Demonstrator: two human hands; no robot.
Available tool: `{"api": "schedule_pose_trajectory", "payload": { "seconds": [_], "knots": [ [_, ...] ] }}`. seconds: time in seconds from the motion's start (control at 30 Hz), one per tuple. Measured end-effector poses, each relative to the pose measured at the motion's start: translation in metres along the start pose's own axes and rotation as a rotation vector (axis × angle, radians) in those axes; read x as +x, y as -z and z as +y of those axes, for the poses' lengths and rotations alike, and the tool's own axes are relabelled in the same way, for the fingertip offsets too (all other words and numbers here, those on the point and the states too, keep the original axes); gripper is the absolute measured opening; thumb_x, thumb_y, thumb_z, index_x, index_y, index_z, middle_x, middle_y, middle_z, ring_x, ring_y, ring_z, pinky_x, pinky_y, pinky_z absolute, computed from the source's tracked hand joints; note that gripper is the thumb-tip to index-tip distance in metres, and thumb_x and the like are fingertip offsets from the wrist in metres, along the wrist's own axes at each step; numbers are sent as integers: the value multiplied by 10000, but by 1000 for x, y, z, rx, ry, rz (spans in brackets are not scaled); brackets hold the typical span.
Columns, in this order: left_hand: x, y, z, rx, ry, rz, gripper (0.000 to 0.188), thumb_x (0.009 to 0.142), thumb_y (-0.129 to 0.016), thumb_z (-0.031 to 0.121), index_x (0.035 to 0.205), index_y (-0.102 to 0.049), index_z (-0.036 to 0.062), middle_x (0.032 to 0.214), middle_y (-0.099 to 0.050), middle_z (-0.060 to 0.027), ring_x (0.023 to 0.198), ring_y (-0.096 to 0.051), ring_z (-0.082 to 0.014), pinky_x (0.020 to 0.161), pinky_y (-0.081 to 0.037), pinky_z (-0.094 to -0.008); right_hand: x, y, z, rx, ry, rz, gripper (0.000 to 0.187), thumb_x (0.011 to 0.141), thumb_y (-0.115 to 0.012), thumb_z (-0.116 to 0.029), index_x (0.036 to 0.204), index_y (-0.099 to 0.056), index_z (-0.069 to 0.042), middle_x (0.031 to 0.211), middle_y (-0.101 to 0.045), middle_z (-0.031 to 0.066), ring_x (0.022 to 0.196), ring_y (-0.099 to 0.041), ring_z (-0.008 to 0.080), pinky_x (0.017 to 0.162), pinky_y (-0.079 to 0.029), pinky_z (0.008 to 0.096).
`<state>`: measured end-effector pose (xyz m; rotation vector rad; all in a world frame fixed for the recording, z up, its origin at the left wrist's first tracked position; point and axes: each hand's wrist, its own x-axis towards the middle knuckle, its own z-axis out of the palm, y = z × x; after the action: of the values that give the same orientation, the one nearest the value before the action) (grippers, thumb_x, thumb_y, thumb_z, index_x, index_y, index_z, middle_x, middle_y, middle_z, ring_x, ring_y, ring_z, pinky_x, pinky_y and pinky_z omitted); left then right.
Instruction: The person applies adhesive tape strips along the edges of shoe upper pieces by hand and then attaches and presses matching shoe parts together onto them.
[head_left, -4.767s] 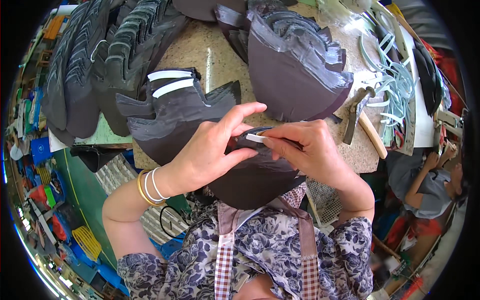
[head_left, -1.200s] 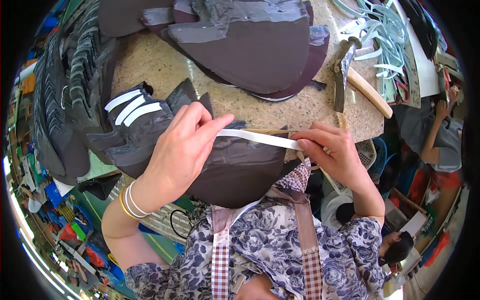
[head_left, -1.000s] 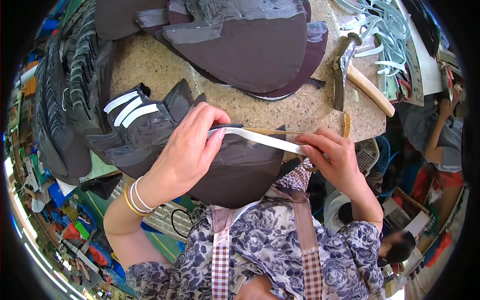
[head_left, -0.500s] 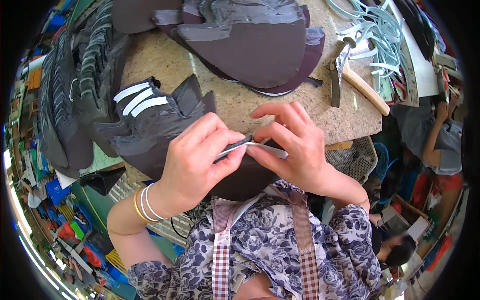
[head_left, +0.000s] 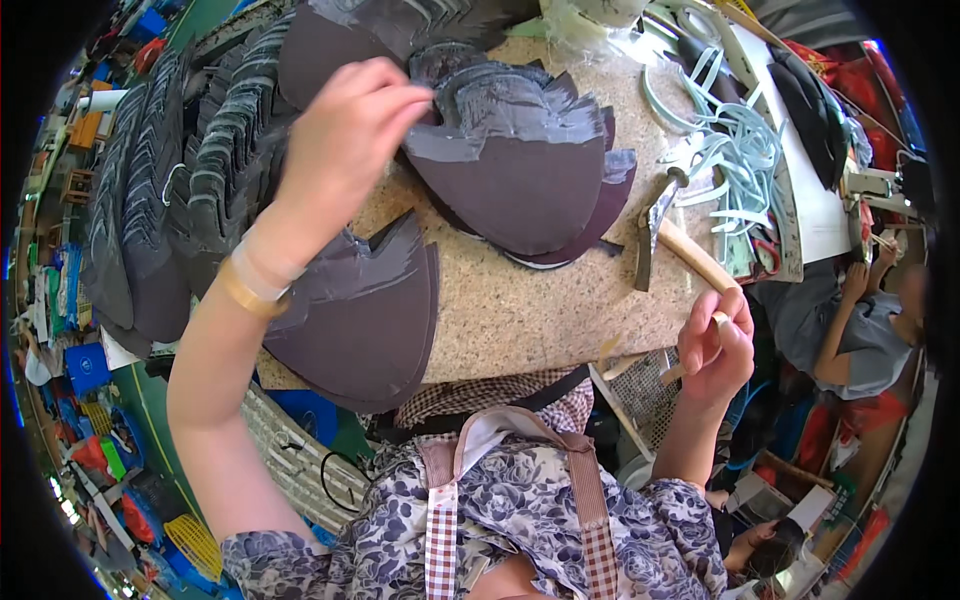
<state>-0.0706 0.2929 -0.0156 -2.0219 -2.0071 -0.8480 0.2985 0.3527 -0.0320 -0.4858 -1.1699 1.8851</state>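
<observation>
My left hand (head_left: 345, 135) is raised over the stacked dark brown and grey leather-like pieces (head_left: 510, 190), its fingers closed in a pinch. What they hold, if anything, is hidden. My right hand (head_left: 718, 345) is off the table's near right edge, just below the wooden handle of a hammer (head_left: 695, 255). Its fingers are curled, with a small pale bit at the fingertips that I cannot make out. Another dark rounded piece with a grey-smeared upper part (head_left: 360, 320) lies under my left forearm and overhangs the near edge.
Dark pieces in overlapping rows (head_left: 225, 150) cover the table's left side. Pale blue strips (head_left: 735, 150) lie tangled at the far right, beside a white board (head_left: 815, 200). A grey crate (head_left: 640, 400) stands below the near edge. A co-worker (head_left: 820, 320) sits at right.
My hands have parted. The left has swung up and away over the stacked pieces; the right has moved right, towards the hammer handle. The black and white strip between them no longer shows.
</observation>
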Motion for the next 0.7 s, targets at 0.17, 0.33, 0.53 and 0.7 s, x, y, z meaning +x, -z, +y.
{"api": "schedule_pose_trajectory", "payload": {
  "seconds": [0.17, 0.33, 0.53, 0.7],
  "knots": [
    [16, -63, -15, 146, 13, -74, 288, 798, -713, 177, 1017, -620, 14, 948, -543, -94, 922, -522, -294, 802, -482, -384, -16, 6, -5, -185, -97, 146, 197, 960, -546, -125, 1015, -622, 48, 763, -609, 134, 415, -431, 95, 371, -320, 193],
    [13, -52, 18, -307, 21, 50, 267, 807, -690, 33, 1032, -547, 28, 941, -595, -97, 814, -561, -245, 723, -492, -336, -17, 13, -5, -397, -66, 342, 207, 952, -562, -98, 1093, -632, 37, 706, -605, 67, 448, -416, 47, 392, -272, 169],
    [-14, 47, 83, -1051, 519, -530, 625, 841, -566, -103, 1400, -316, 24, 1050, -643, -87, 984, -610, -112, 802, -483, -220, 1, -16, -25, -648, 99, 261, 127, 877, -590, 2, 955, -687, 25, 634, -627, 76, 442, -449, 31, 400, -290, 165],
    [-90, 17, 79, -835, 577, -618, 583, 835, -628, -46, 1358, -393, 54, 992, -700, -122, 851, -657, -125, 723, -524, -252, 40, -70, 23, -907, -147, -488, 79, 837, -660, -6, 891, -692, 42, 680, -649, 73, 580, -626, 112, 513, -478, 243]
  ]
}}
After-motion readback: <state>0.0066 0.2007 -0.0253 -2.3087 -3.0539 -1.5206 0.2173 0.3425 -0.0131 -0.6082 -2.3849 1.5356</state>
